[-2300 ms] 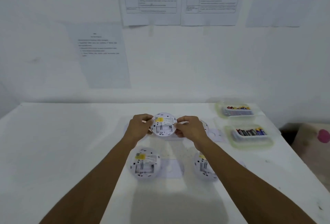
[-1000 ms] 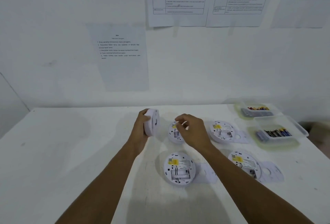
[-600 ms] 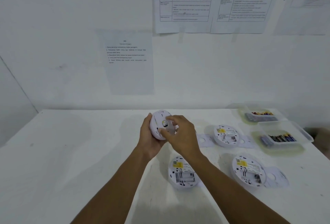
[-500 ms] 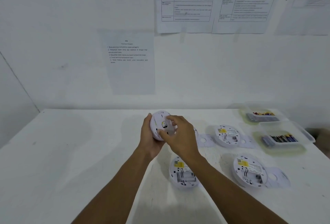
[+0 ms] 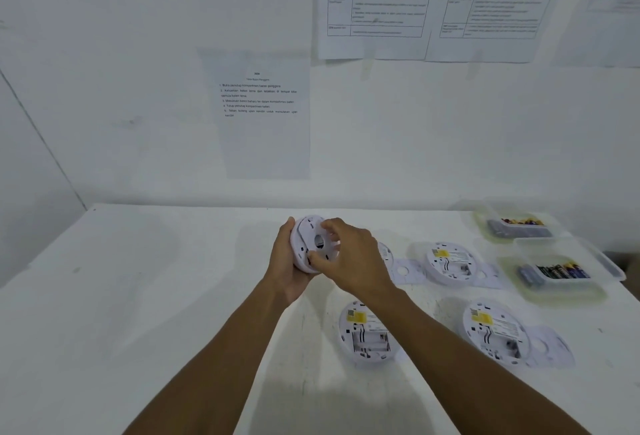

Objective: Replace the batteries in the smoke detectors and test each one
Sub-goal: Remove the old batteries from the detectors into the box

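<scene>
- White round plastic smoke detector, the landmark for all entries: held on edge above the white table, its flat side turned towards the right.
- White round backing plate with a centre hole: lies against the flat side of the held detector.
- Left hand: wrapped round the detector's rounded side from the left, with the thumb over its top edge.
- Right hand: thumb and forefinger curled onto the backing plate, pinching it at its lower and upper edge. The two hands are close together on the one unit.
- Second white detector: flat on the table, nearer the person than the held detector and slightly right. It has a yellow label, and its battery bay is open.
- Third white detector: further right at the same nearness, with its bay open.
- Fourth white detector: directly right of the held detector.
- Fifth white detector: just right of the held detector, mostly hidden behind the right hand.
- Loose white backing plates: flat on the table beside the lying detectors.
- Clear plastic tub of dark batteries: far right of the held detector.
- Second clear tub: far right and a little further back, also holding batteries.
- Printed paper sheets: on the wall above the held detector.
</scene>
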